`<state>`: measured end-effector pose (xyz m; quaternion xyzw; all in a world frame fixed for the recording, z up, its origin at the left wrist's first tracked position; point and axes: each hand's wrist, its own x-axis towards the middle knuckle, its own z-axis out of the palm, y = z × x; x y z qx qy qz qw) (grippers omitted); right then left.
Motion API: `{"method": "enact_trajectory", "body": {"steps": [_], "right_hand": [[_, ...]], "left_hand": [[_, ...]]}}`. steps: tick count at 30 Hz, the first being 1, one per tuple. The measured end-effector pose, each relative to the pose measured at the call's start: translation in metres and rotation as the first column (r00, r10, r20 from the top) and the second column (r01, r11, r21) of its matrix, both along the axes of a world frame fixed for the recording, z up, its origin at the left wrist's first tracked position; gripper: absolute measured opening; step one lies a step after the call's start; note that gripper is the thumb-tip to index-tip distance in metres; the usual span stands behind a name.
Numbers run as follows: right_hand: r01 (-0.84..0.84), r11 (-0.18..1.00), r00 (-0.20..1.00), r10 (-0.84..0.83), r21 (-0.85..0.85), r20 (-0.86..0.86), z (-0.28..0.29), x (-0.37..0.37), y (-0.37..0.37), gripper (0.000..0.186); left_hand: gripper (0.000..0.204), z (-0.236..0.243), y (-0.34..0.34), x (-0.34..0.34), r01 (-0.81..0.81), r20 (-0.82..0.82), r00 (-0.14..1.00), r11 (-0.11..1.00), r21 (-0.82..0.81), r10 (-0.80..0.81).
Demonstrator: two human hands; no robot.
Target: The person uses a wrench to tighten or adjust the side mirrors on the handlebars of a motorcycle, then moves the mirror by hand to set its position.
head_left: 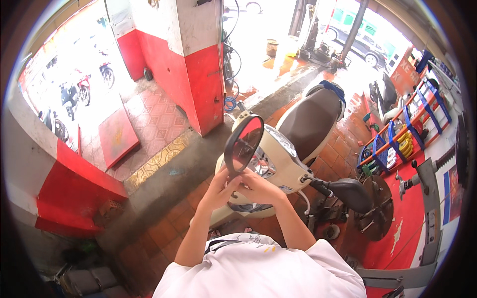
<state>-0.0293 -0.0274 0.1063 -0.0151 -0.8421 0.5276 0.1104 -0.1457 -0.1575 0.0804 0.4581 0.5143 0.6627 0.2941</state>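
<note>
Terracotta tiles [330, 149] pave the floor around a cream, smooth-panelled scooter [287, 171], and left of it stands a square-edged, red-and-white pillar [203, 82]. Over the scooter's front tilts an oval, black-rimmed mirror [246, 144]. Left hand [217, 192] and right hand [261, 188] meet at its lower end, nearly closed, bent fingers holding it.

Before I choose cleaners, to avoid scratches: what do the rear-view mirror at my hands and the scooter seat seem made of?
The rear-view mirror: glossy glass, judging by its reflections, in a smooth black housing, probably plastic. The scooter seat: likely vinyl, given its even, low-sheen brown cover; leather is possible.
</note>
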Motion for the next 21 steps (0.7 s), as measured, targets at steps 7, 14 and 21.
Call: {"method": "enact_trajectory", "body": {"steps": [7, 14, 21], "right_hand": [[0.452, 0.879, 0.880, -0.467, -0.151, -0.081, -0.002, -0.021, -0.067, 0.035], [0.431, 0.736, 0.858, -0.514, -0.523, -0.016, -0.007, -0.018, -0.077, 0.030], [0.709, 0.705, 0.693, -0.702, -0.023, -0.165, 0.011, -0.024, -0.002, 0.021]], "left_hand": [[0.030, -0.006, -0.053, -0.073, -0.124, 0.867, 0.396, 0.917, 0.379, -0.304], [0.027, -0.032, -0.090, -0.132, -0.257, 0.866, 0.302, 0.841, 0.476, -0.398], [0.027, -0.013, -0.040, -0.144, -0.217, 0.741, 0.662, 0.915, 0.339, -0.117]]}}
